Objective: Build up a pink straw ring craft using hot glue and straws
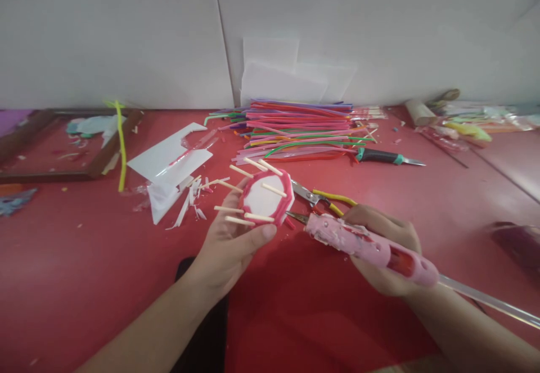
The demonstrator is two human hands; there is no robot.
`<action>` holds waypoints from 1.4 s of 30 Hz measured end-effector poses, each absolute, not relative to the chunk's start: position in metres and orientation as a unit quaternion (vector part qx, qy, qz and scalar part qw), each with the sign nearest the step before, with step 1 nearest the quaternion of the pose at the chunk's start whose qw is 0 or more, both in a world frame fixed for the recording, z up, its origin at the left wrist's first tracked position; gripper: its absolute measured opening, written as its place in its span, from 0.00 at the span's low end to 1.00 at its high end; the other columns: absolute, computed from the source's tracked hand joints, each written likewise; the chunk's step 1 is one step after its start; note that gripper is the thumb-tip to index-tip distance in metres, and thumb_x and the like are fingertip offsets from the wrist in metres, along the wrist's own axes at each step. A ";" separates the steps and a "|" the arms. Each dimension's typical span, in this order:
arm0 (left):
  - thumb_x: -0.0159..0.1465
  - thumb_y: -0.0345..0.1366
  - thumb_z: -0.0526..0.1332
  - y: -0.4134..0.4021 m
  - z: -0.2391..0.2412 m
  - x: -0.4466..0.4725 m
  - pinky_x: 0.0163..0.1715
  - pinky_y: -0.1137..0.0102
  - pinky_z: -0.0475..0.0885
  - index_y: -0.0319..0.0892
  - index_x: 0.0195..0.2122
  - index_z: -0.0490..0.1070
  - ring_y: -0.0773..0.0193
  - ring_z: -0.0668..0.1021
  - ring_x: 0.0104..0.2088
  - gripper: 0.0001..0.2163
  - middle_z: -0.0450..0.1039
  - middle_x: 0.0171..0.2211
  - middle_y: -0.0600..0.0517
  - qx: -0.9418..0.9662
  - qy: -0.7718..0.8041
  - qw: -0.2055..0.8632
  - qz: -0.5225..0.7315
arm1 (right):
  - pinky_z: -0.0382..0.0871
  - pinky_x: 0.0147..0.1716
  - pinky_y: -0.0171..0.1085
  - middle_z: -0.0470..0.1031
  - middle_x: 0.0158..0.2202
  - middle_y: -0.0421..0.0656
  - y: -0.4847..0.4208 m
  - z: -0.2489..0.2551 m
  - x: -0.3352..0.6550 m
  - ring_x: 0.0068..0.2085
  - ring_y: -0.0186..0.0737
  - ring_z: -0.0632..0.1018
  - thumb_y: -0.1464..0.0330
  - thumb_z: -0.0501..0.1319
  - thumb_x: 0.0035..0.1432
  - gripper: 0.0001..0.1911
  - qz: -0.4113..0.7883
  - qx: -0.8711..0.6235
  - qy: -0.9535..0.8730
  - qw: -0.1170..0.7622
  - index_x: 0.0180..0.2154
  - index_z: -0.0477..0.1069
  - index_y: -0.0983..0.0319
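My left hand grips a small white disc by its edge, thumb in front and fingers behind. Pink-red trim runs round the disc's rim, and several pale wooden sticks stand out from it towards me. In my right hand is a pink hot glue gun, a clear glue stick jutting from its back end. The gun's metal nozzle points left, at or very near the disc's lower right rim; contact is hard to tell. My right fingers are partly hidden behind the gun.
Scissors with yellow handles lie just behind the glue gun. Farther back are a pile of coloured pipe cleaners and a dark-handled knife. White card, paper scraps and a brown wooden frame sit left.
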State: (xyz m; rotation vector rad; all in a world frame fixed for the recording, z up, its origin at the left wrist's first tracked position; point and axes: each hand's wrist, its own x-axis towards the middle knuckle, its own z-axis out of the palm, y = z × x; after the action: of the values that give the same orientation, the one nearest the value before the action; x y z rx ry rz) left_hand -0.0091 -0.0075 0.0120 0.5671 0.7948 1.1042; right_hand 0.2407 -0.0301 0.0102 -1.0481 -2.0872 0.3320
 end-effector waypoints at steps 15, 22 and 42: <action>0.47 0.24 0.78 -0.007 0.010 -0.008 0.34 0.81 0.77 0.54 0.55 0.73 0.73 0.80 0.30 0.34 0.80 0.34 0.58 0.248 0.376 0.725 0.521 | 0.66 0.18 0.34 0.72 0.26 0.40 -0.029 0.017 0.236 0.21 0.35 0.72 0.73 0.59 0.53 0.06 0.118 -0.429 -0.793 0.417 0.34 0.66 0.56; 0.48 0.25 0.77 -0.008 0.007 -0.007 0.39 0.80 0.77 0.56 0.56 0.73 0.70 0.81 0.37 0.35 0.81 0.39 0.57 0.261 0.380 0.711 0.530 | 0.66 0.19 0.34 0.71 0.26 0.40 -0.029 0.016 0.236 0.21 0.36 0.72 0.72 0.59 0.52 0.07 0.127 -0.435 -0.781 0.430 0.35 0.66 0.56; 0.53 0.30 0.76 0.003 0.012 -0.011 0.33 0.77 0.77 0.50 0.39 0.74 0.72 0.76 0.29 0.16 0.73 0.27 0.61 0.296 0.418 0.564 0.648 | 0.67 0.29 0.45 0.80 0.34 0.44 -0.011 -0.026 0.401 0.34 0.50 0.78 0.72 0.54 0.54 0.22 -0.109 -0.494 -0.829 0.236 0.48 0.77 0.53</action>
State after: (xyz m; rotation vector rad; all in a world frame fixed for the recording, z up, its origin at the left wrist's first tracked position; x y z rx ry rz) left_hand -0.0114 0.0027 0.0116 0.6964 0.9827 1.5244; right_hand 0.4014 -0.0105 -0.0257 -1.3564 -2.2755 -0.3003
